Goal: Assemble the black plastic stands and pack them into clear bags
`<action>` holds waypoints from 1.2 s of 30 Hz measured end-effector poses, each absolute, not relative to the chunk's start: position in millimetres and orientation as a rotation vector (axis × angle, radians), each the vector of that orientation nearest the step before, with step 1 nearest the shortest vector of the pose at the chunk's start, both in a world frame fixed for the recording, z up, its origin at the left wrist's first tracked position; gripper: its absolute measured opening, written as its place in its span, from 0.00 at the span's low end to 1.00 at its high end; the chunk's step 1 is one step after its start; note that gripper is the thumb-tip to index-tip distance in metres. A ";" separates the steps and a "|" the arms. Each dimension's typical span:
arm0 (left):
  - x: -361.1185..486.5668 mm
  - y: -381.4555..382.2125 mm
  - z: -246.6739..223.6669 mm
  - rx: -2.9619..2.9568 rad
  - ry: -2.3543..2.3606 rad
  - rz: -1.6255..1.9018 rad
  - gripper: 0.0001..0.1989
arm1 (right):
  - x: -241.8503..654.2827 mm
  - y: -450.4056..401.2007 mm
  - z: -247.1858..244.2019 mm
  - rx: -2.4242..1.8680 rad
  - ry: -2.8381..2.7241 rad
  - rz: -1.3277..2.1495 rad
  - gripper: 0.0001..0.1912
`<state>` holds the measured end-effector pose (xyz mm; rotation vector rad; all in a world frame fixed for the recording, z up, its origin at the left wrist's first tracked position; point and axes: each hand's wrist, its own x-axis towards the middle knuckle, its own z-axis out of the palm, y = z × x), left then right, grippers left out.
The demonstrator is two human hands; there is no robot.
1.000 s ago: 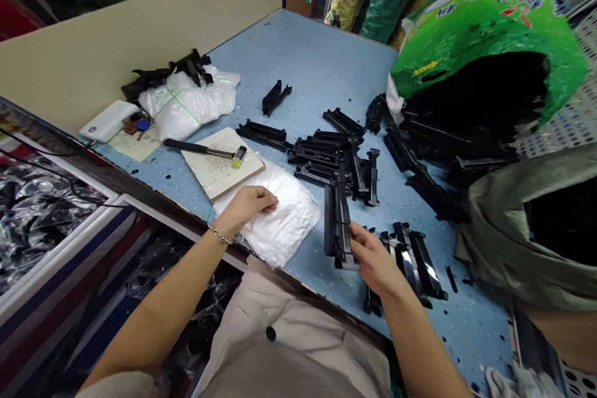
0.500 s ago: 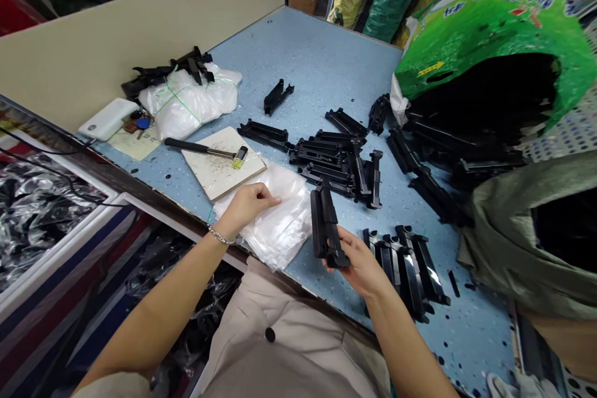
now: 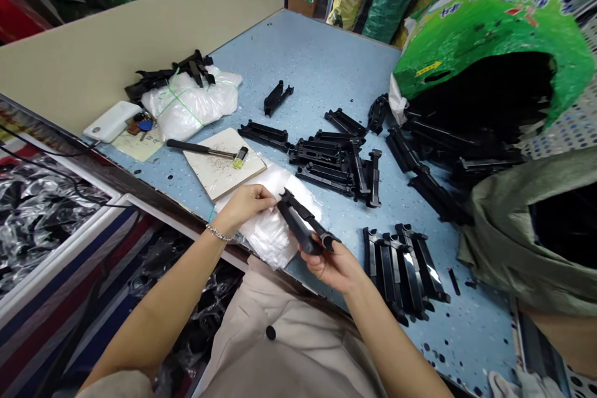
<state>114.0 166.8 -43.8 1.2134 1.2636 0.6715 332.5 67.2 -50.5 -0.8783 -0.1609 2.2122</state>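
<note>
My left hand (image 3: pixel 247 204) is closed in a pinch over the stack of clear plastic bags (image 3: pixel 268 241), apparently on the top bag's edge. In my right hand (image 3: pixel 333 266) is a long black plastic part (image 3: pixel 298 227) with two parallel rails, gripped by its near end. Its far end tilts toward my left fingertips, above the bags. Right of that hand, several similar black parts (image 3: pixel 403 273) lie side by side in a row. A looser pile of them (image 3: pixel 333 161) lies farther back.
A hammer (image 3: pixel 209 149) rests on a pale board (image 3: pixel 224 180) behind the bags. A tied bag bundle (image 3: pixel 191 102), a white device (image 3: pixel 112 121) and keys (image 3: pixel 145 125) sit at the left. A green sack (image 3: pixel 494 31) and an olive sack (image 3: pixel 504 230) stand right.
My right hand has moved left with the black part, bringing it over the bags and tilting its far end toward my left hand. My left hand has barely moved.
</note>
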 end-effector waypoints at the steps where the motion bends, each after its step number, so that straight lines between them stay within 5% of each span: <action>1: 111.4 166.4 -44.2 1.196 1.264 0.693 0.09 | 333.5 68.1 -51.9 -0.872 -0.127 2.195 0.13; 8: 120.6 160.1 -51.9 1.431 1.517 0.765 0.19 | 339.8 65.4 -39.4 -0.585 -0.063 2.292 0.21; 22: 114.2 158.2 -65.3 1.250 1.377 0.906 0.10 | 331.0 59.3 -52.4 -0.474 0.045 2.375 0.20; 27: 108.6 149.0 -58.1 1.670 1.448 1.041 0.03 | 326.9 56.0 -61.2 -0.505 0.191 2.404 0.22; 31: 104.4 138.9 -52.3 2.174 1.462 0.743 0.15 | 327.4 53.7 -57.4 -0.416 0.207 2.360 0.28; 36: 112.1 132.1 -52.6 2.033 1.409 0.794 0.29 | 314.7 60.1 -49.1 -0.306 0.282 2.396 0.27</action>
